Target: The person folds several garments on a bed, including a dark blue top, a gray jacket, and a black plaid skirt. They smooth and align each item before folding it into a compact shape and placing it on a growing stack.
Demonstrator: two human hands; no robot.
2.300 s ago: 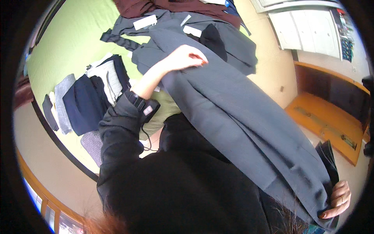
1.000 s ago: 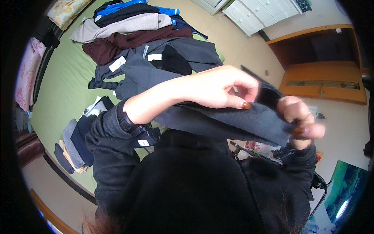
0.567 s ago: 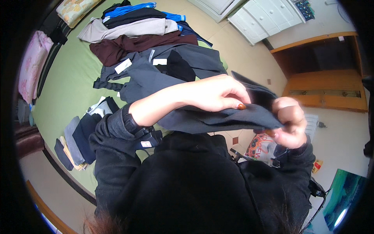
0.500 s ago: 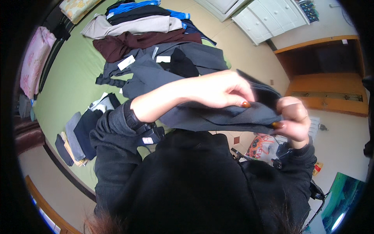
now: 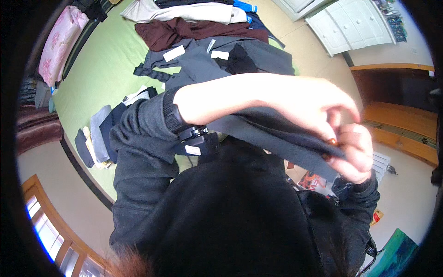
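Note:
A dark grey garment point(image 5: 281, 138) hangs in folds across the front of me, its edge gathered at the right. My left hand point(image 5: 311, 108) reaches over to that edge, thumb and fingers pinched on the cloth. Right beside it, my right hand point(image 5: 354, 154) is closed round the same edge. The two hands nearly touch, and the garment's left part is hidden under my left forearm. Beyond the forearm, a grey garment point(image 5: 272, 55) with white tags point(image 5: 174, 53) lies spread on the bed; whether it joins the held one I cannot tell.
On the green-sheeted bed point(image 5: 92, 69) lie a maroon garment point(image 5: 198, 33), a light grey one point(image 5: 184, 13) and a row of folded clothes point(image 5: 99, 131). White drawers point(image 5: 353, 25) and an open wooden cabinet point(image 5: 401, 115) stand at the right. A printed bag point(image 5: 316, 181) sits below my right hand.
My left hand has moved right along the garment, up against my right hand. The open fold between them has closed into a narrower strip. The whole view has shifted a little.

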